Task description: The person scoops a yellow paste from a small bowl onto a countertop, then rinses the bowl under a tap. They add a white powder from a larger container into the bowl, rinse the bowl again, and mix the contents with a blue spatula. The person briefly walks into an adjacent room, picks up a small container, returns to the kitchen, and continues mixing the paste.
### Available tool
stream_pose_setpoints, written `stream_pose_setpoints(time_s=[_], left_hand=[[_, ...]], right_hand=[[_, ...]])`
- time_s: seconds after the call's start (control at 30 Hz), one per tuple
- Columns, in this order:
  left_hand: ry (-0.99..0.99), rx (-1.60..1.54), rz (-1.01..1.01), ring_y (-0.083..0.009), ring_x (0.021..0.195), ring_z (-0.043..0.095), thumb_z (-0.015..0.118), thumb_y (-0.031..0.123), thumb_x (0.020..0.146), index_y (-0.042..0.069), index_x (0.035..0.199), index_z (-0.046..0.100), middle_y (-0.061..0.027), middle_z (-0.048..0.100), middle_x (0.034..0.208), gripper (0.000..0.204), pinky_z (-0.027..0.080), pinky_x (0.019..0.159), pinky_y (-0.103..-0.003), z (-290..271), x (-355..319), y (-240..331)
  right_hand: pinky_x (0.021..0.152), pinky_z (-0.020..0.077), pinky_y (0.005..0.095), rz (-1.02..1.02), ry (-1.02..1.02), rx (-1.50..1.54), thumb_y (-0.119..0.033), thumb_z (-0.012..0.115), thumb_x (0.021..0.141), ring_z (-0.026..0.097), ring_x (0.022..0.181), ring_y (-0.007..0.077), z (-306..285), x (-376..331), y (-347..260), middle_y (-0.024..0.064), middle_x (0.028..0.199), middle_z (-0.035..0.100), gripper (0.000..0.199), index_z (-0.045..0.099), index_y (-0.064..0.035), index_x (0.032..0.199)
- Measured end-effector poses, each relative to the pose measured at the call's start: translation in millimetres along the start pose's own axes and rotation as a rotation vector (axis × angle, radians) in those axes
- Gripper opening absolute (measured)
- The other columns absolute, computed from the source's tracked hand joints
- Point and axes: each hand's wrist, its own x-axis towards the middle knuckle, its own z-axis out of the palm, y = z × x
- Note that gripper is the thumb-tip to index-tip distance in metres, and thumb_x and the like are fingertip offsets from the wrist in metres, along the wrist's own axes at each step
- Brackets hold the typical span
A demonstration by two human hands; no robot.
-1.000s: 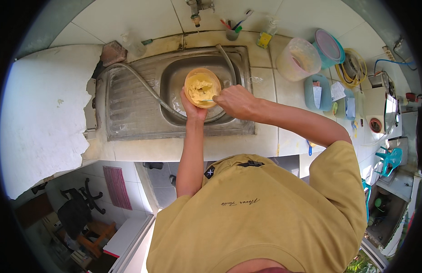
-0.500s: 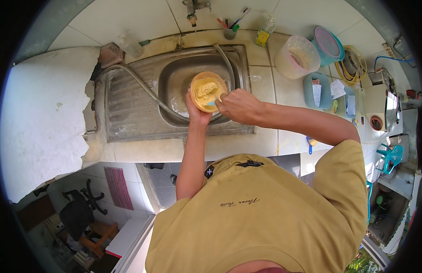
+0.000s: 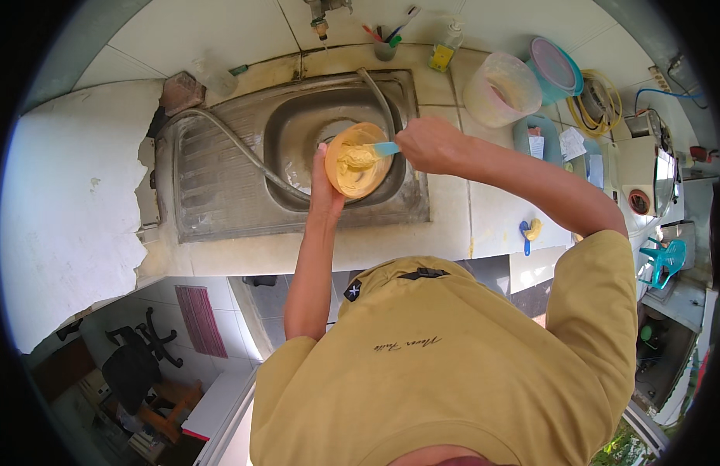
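- I judge the step as working yellow paste (image 3: 353, 161): the right hand (image 3: 430, 145) clasps a blue spatula (image 3: 385, 148) leftward.
- The left hand (image 3: 326, 182) cups the orange bowl (image 3: 353, 133) to its right.
- Next, I'd need that bowl steady.
- Since half a second ago, right hand and spatula have shifted farther from the body.

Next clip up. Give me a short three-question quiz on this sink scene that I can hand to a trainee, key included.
1. Which hand holds the orange bowl?
2. True or false: the right hand is empty.
3. Fill in: the bowl holds a thick ___ mixture.

Key:
1. The left hand.
2. False; it grips a light-blue spatula.
3. Yellow.
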Motion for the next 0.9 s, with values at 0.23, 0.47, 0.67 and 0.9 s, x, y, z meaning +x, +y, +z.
stream_pose_setpoints(time_s=[0.23,0.47,0.67,0.9], left_hand=[[0.273,-0.044,0.432,-0.0199,0.119,0.051,0.033,0.055,0.1,0.007,0.131,0.047,-0.0071,0.053,0.129,0.059,0.042,0.1,-0.037,6,5,-36],[0.126,-0.111,0.195,-0.0222,0.122,0.051,0.033,0.052,0.1,0.007,0.132,0.048,-0.0071,0.055,0.13,0.057,0.041,0.103,-0.04,6,3,-19],[-0.036,0.002,-0.372,-0.0214,0.113,0.059,0.038,0.048,0.1,0.008,0.131,0.048,-0.007,0.058,0.127,0.052,0.051,0.095,-0.039,11,-2,27],[-0.117,0.124,-0.301,-0.0211,0.118,0.057,0.042,0.05,0.099,0.008,0.134,0.046,-0.0074,0.057,0.128,0.055,0.049,0.099,-0.039,22,-6,42]], right_hand=[[0.06,0.05,0.044,0.137,0.093,0.859,-0.015,0.058,0.084,0.065,0.062,0.032,19,11,-40,0.0207,0.066,0.063,0.021,0.07,0.0027,0.082],[0.063,0.0551,0.0372,-0.276,0.307,-0.145,-0.011,0.062,0.077,0.066,0.076,0.0279,16,-6,-19,0.013,0.077,0.065,0.013,0.07,-0.0022,0.08],[0.064,0.0561,0.0343,-0.817,0.123,-0.563,-0.011,0.065,0.076,0.064,0.085,0.023,-78,2,-49,0.0075,0.085,0.064,0.009,0.07,-0.0057,0.079],[0.058,0.0517,0.039,-0.321,0.013,-0.306,-0.01,0.064,0.075,0.064,0.065,0.0291,-71,32,-9,0.0123,0.069,0.064,0.01,0.065,-0.0049,0.067]])
